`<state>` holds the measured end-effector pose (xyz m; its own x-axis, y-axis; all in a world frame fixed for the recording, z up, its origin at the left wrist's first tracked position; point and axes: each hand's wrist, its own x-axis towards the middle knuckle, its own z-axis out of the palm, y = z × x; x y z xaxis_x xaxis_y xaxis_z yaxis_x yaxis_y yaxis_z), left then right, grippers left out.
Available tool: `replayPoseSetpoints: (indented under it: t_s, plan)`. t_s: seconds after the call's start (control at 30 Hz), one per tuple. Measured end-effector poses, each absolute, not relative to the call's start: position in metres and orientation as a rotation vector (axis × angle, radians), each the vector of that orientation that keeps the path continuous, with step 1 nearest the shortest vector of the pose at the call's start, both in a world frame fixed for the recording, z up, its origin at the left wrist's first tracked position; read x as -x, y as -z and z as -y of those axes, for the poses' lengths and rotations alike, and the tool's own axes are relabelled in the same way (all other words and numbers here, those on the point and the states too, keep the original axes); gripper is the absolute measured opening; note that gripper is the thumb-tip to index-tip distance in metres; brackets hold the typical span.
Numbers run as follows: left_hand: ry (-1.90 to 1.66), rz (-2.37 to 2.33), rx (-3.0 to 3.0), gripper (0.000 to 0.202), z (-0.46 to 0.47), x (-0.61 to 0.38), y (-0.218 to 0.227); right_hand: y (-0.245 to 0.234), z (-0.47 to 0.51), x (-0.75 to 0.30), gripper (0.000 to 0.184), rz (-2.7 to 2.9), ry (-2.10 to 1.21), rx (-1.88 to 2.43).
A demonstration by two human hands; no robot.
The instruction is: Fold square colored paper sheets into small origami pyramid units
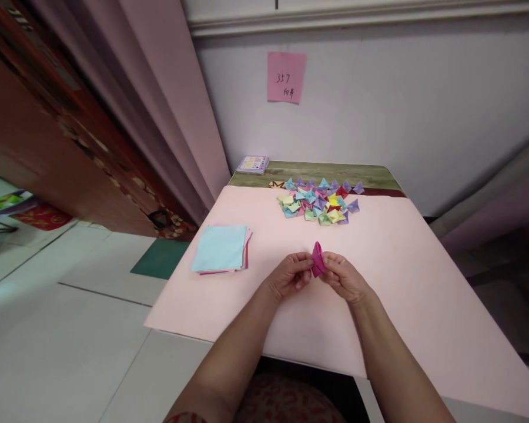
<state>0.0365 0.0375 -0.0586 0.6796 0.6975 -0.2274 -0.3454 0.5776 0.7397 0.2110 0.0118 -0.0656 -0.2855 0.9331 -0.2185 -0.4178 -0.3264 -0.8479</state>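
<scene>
A small magenta piece of folded origami paper [318, 259] is held up above the table between both hands. My left hand [293, 274] pinches its left edge between thumb and fingers. On the other side, my right hand [342, 275] grips the right edge the same way. Left of my hands lies a stack of square origami paper [220, 249], pale blue on top with pink and red sheets showing at the edges. Beyond my hands sits a pile of folded paper pieces [320, 201] in blue, purple, yellow, green, pink and red.
Pale pink sheeting [405, 294] covers most of the table, with a green wood-patterned strip [357, 171] at the far end. A small stack of cards [253, 164] lies at the far left corner. A pink note [286, 77] is stuck on the wall. Curtains hang at the left.
</scene>
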Motion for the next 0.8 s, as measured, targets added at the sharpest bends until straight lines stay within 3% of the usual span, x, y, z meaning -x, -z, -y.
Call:
replayPoseSetpoints:
  t_s: [0.17,0.5,0.8]
  plan:
    - [-0.676,-0.502,-0.691,0.030,-0.039,-0.034,0.058,0.065,-0.011,-0.217,0.032,0.855,-1.873,0.859]
    - [-0.950,-0.690,-0.820,0.036,-0.037,-0.048,0.062,0.065,-0.015,-0.207,0.033,0.774,-1.545,0.999]
    - [-1.172,-0.799,-0.966,0.028,-0.040,-0.055,0.074,0.078,-0.019,-0.206,0.026,0.946,-1.268,1.117]
